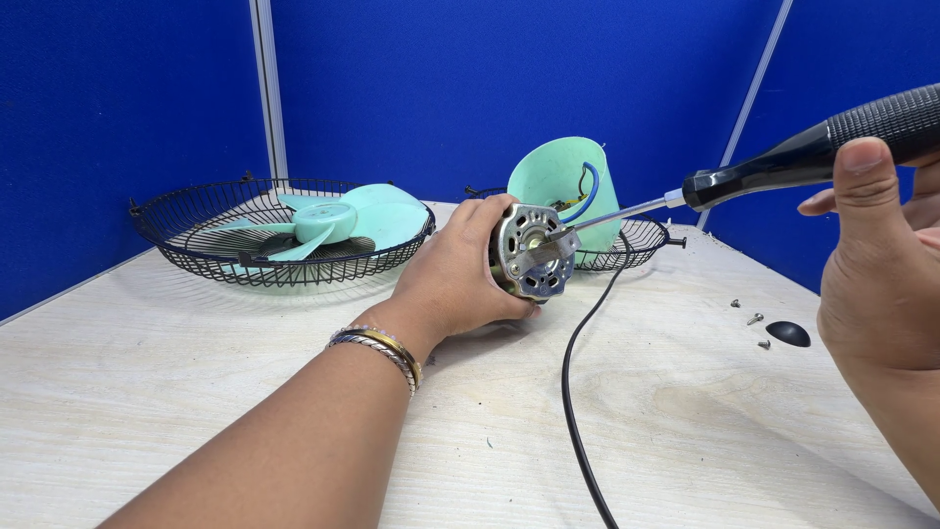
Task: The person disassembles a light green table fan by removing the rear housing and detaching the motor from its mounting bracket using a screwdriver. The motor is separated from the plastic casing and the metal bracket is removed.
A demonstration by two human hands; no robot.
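On a pale wooden table [196,392], the left hand [460,269] wraps around a metal fan motor [529,253], holding it near the table's middle with its end face turned toward the right. The right hand [881,255] is closed on the black handle of a screwdriver [783,162], whose long shaft slants down and leftward until its tip touches the motor's face. Around them lie two black wire fan guards [196,245], one holding a green fan blade [338,220], plus one green housing [573,181], one black power cord [573,392], three small screws [754,318] and one black cap [788,333].
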